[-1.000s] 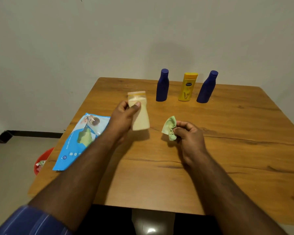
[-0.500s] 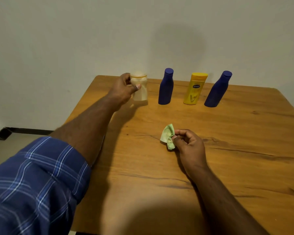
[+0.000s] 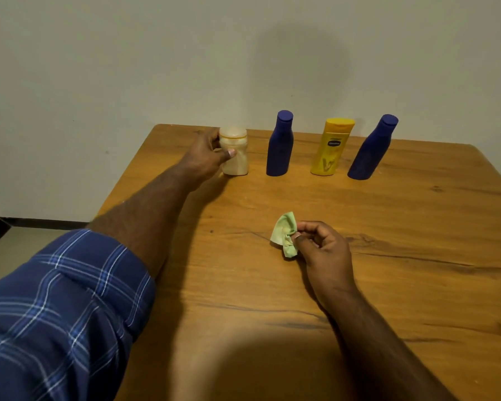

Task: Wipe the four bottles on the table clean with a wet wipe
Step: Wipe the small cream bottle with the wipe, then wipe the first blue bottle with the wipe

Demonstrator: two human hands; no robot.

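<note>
- Wooden brown surface (image 3: 388, 285): carries four bottles in a row along its far edge, all standing.
- Blue plaid sleeve (image 3: 55, 314): rolled up on the left arm, low at the near left.
- Right-hand dark blue plastic bottle (image 3: 372, 148): at the row's right end (it appears to lean in this wide view).
- Left-hand dark blue plastic bottle (image 3: 279, 144): second from left.
- Yellow plastic lotion bottle (image 3: 331, 147): between the two blue ones.
- Cream translucent plastic bottle (image 3: 234, 151): leftmost, base on the surface.
- Left hand (image 3: 207, 156): fingers and thumb curled round the cream bottle.
- Right hand (image 3: 320, 246): nearer mid-surface, pinching the wipe.
- Crumpled pale green wet wipe (image 3: 284, 234): held at the right fingertips.
</note>
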